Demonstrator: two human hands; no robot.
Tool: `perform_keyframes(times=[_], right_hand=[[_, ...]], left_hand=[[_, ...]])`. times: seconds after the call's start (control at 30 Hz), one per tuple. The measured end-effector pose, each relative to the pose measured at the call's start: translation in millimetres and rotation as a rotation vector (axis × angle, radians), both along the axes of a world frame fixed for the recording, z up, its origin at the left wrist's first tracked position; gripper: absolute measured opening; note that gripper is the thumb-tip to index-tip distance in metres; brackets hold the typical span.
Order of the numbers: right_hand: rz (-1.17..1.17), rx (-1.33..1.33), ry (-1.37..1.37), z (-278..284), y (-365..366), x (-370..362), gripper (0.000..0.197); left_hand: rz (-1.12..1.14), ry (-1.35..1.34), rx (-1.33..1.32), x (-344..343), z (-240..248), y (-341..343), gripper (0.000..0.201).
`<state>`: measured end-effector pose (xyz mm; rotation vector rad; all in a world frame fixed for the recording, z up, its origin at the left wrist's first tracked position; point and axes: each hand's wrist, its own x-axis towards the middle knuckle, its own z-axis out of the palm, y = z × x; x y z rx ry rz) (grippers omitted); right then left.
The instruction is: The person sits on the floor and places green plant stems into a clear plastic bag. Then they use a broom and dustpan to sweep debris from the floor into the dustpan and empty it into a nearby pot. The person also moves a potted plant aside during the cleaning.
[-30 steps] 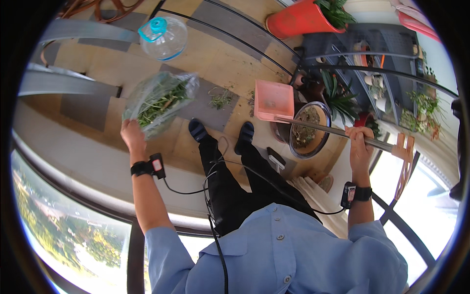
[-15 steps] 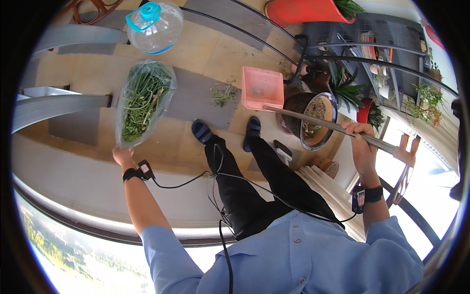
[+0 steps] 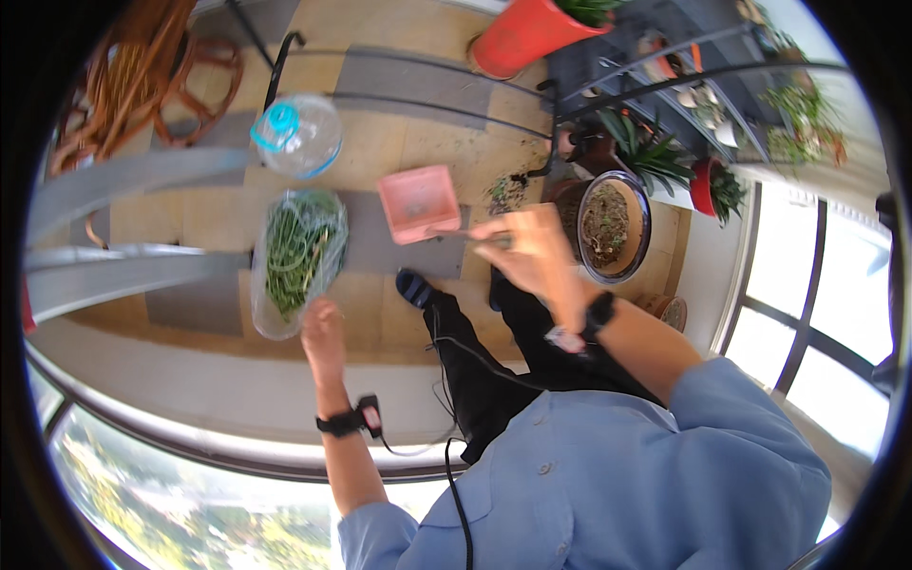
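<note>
My left hand (image 3: 323,334) is closed on the edge of a clear plastic bag (image 3: 269,318) at its near end. Long green leafy stems (image 3: 296,252) fill the bag. My right hand (image 3: 532,256), smeared by motion, grips the long handle of a pink dustpan (image 3: 439,204). The dustpan's tray faces up, just right of the bag and apart from it. A few small bits seem to lie in the tray. Loose plant scraps (image 3: 508,193) are on the floor to the right of the dustpan.
A large clear water jug (image 3: 318,138) with a turquoise cap stands beyond the bag. Metal legs (image 3: 161,275) reach in from the left, near a brown rattan chair (image 3: 133,90). At right are a soil-filled pot (image 3: 608,228), a red planter (image 3: 532,38) and a plant shelf (image 3: 655,76).
My right hand has swung left with the dustpan, which is now closer to the bag and no longer hides the scraps beside it. My left hand still holds the bag. The view has shifted.
</note>
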<state>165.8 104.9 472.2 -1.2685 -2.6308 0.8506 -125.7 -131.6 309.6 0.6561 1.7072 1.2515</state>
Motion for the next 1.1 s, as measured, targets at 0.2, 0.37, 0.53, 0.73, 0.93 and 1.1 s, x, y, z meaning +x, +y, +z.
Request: perform_keyframes(times=[0.2,0.37,0.53,0.73,0.93,1.1], right_hand=[[-0.248,-0.729,0.224,-75.0,-44.8,-25.3,0.031],[-0.079,-0.847,0.545,-55.5,-51.5,-24.3,0.043],[-0.029,-0.672,0.327,-55.4,-57.6,58.5,0.06],[-0.847,-0.43,0.09,-97.6,-94.2,322.1,0.03],[-1.462,-0.55,-0.201,-88.4,-251.7,538.1,0.027],[-1.511,-0.739,-0.718,-36.1,-391.1,553.5,0.028]], left_hand=[[-0.288,-0.312,0.055,118.7,208.8,96.9,0.073],[-0.383,0.442,-0.203,168.1,210.4,146.9,0.071],[-0.065,0.243,-0.226,178.3,201.6,147.3,0.072],[-0.09,0.496,-0.443,190.9,222.3,157.7,0.079],[-0.049,0.454,-0.54,184.6,226.0,159.7,0.074],[-0.162,0.321,-0.711,159.4,226.2,155.9,0.048]])
